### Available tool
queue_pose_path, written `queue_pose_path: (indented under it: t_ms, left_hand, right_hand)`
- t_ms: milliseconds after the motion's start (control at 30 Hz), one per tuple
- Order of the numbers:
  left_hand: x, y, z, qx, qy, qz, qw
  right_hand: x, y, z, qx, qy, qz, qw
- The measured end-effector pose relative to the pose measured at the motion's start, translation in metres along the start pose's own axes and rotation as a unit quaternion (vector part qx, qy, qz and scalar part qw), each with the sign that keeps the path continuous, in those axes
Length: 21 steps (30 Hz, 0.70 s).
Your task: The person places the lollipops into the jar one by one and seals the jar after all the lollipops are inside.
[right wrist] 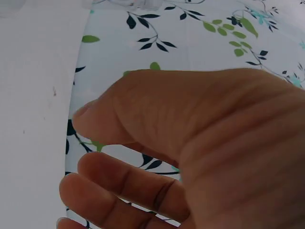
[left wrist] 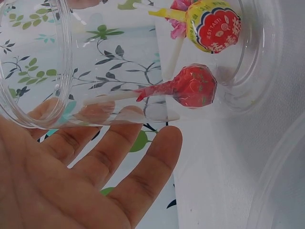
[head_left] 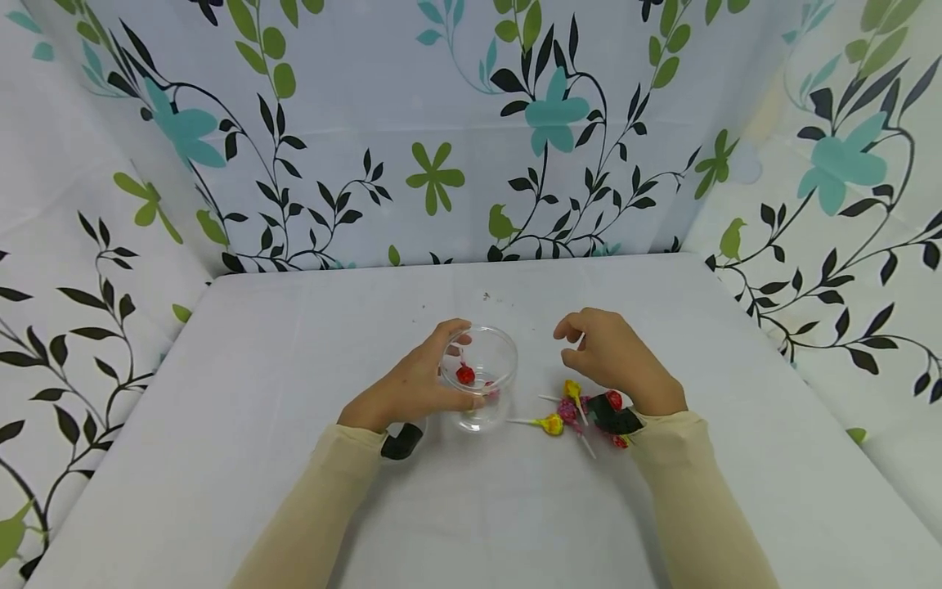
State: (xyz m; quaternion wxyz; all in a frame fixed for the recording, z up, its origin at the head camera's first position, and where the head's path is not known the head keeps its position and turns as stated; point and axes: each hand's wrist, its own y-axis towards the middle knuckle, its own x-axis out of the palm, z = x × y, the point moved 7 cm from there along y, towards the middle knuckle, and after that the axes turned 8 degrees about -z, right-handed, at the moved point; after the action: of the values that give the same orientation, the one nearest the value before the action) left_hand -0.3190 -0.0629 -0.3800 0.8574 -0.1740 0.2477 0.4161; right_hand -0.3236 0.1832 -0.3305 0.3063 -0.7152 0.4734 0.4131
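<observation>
My left hand (head_left: pixel 419 378) holds a clear jar (head_left: pixel 482 419), thumb on the near side and fingers round the far side. Inside the jar are a red-wrapped lollipop (left wrist: pixel 195 86) and a yellow one with a red label (left wrist: pixel 217 26); a pink wrapper (left wrist: pixel 178 21) shows behind them. To the right of the jar, my right hand (head_left: pixel 614 352) hovers with loosely curled fingers and nothing between them. Below it lies a pile of lollipops, among them a yellow one (head_left: pixel 552 424), a pink one (head_left: pixel 567 409) and a red one (head_left: pixel 614 399), partly hidden by the wrist.
A clear round piece (left wrist: pixel 281 191), only partly seen, lies on the white tablecloth (head_left: pixel 294 343) near the left wrist. Small dark specks (head_left: pixel 486 296) mark the cloth beyond the jar. Leaf-patterned curtains (head_left: pixel 434 176) stand behind and on both sides.
</observation>
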Motion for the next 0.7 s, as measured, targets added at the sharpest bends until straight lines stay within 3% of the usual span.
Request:
queue_pose_path:
  t_ms: [433,700]
  left_hand:
    - [0.001,-0.001,-0.001,0.002,0.007,0.002,1.0000]
    - [0.001,0.000,-0.002,0.003,0.013,0.002,0.9999]
  right_hand:
    - [0.036,0.010,0.031,0.065,0.014,-0.126,0.990]
    - [0.049,0.010,0.040,0.097,0.051,-0.158,0.981]
